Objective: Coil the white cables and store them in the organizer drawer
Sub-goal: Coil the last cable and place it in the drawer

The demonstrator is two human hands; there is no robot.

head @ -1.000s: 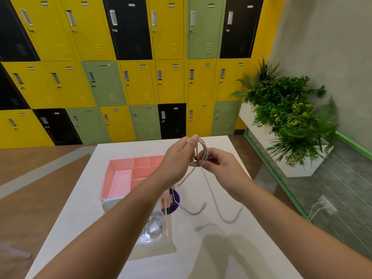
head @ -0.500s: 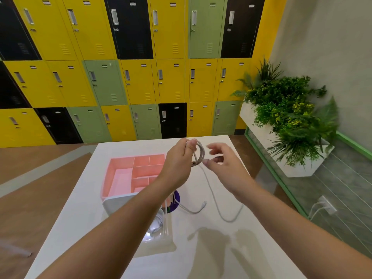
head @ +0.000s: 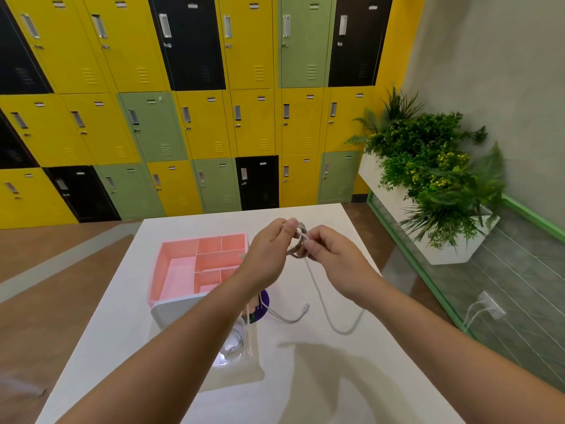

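My left hand (head: 269,250) grips a small coil of white cable (head: 299,240) in the air above the white table (head: 336,377). My right hand (head: 331,255) pinches the same coil from the right side. The cable's loose tail (head: 333,313) hangs down and loops on the table, ending in a plug (head: 305,308). The pink organizer drawer (head: 183,264), with several compartments, lies open on the table to the left of my hands. A second white cable (head: 234,342) lies coiled in a clear tray under my left forearm.
A purple disc (head: 261,307) lies beside the drawer's white front (head: 171,310). A white planter (head: 428,185) with green plants stands at the right, past the table. Coloured lockers (head: 214,117) fill the far wall. Brown floor lies left of the table.
My right hand let go of the coil half a second ago, opened, and has now come back to pinch it. The left hand kept holding the coil in place.
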